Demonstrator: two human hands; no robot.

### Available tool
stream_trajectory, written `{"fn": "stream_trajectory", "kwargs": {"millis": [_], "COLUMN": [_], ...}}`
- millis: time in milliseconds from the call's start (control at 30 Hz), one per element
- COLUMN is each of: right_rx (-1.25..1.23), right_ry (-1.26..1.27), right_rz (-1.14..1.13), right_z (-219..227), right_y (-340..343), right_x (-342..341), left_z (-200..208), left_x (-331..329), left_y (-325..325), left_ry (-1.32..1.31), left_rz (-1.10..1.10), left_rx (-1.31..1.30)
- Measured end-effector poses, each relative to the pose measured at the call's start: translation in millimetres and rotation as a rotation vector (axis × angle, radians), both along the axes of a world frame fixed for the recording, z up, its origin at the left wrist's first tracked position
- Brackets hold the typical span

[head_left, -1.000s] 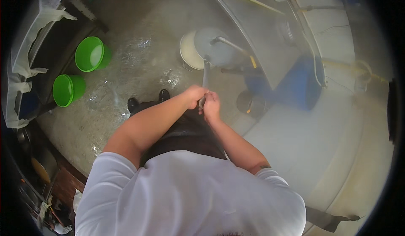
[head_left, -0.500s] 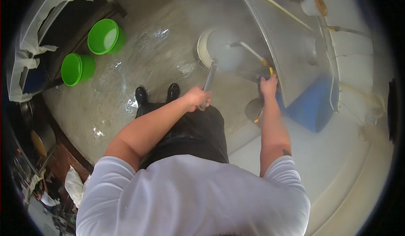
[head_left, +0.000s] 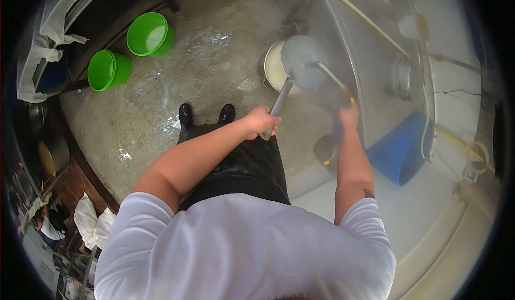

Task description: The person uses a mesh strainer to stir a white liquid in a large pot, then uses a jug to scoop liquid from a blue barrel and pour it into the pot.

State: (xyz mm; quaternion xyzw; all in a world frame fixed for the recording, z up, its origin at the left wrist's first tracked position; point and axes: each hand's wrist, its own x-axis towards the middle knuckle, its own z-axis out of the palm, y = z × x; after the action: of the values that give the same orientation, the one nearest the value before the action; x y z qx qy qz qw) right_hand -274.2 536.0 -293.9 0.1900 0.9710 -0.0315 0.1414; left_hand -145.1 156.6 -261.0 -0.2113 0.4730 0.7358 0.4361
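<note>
A pale-rimmed pot [head_left: 266, 67] stood on the wet floor [head_left: 225, 75] ahead of the worker's left hand [head_left: 261, 123], its inside cream-coloured; steam kept its contents from being made out. A broad grey disc [head_left: 306, 48] covered its right side. Farther out, to the left of that hand, stood two green buckets [head_left: 170, 42], the farther one with a whitish patch inside, the nearer one's contents unclear. A dark round container [head_left: 325, 149] sat just left of the right forearm, below the right hand [head_left: 348, 117], and a blue barrel [head_left: 397, 152] leaned to that hand's right, its inside unseen.

One second earlier, both hands had met on the long grey handle [head_left: 279, 107]; by this moment the right had left it and reached out to a curved metal pipe [head_left: 333, 77]. The view had shifted too, and the blue barrel showed more clearly through the steam.

The left hand was wrapped tightly around the handle, which ran forward and rightward from the fist to the disc's near edge. The right hand, softened by haze, was closed around the pipe's yellowish end, the bent tip lying ahead and to its left, over the disc.
</note>
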Motion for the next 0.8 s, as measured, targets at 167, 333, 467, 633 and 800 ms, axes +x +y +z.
{"fn": "stream_trajectory", "kwargs": {"millis": [167,333,467,633,800], "right_rx": [0.081,0.010,0.032,-0.800,-0.546], "right_ry": [0.028,0.020,0.051,0.187,0.048], "right_rz": [0.019,-0.090,-0.264,-0.485,-0.366], "right_z": [-4,-14,-45,-25,-27], "right_y": [0,-29,-8,-9,-15], "right_x": [13,18,1,28,119], "left_z": [3,18,1,-12,-21], "left_x": [6,14,23,33,55], "left_y": [-5,-17,-15,-39,-90], "left_ry": [-0.018,-0.036,-0.083,-0.113,-0.110], "left_rz": [-0.032,-0.031,-0.016,0.006,0.023], "left_rx": [-0.016,-0.024,-0.019,-0.048,-0.077]}}
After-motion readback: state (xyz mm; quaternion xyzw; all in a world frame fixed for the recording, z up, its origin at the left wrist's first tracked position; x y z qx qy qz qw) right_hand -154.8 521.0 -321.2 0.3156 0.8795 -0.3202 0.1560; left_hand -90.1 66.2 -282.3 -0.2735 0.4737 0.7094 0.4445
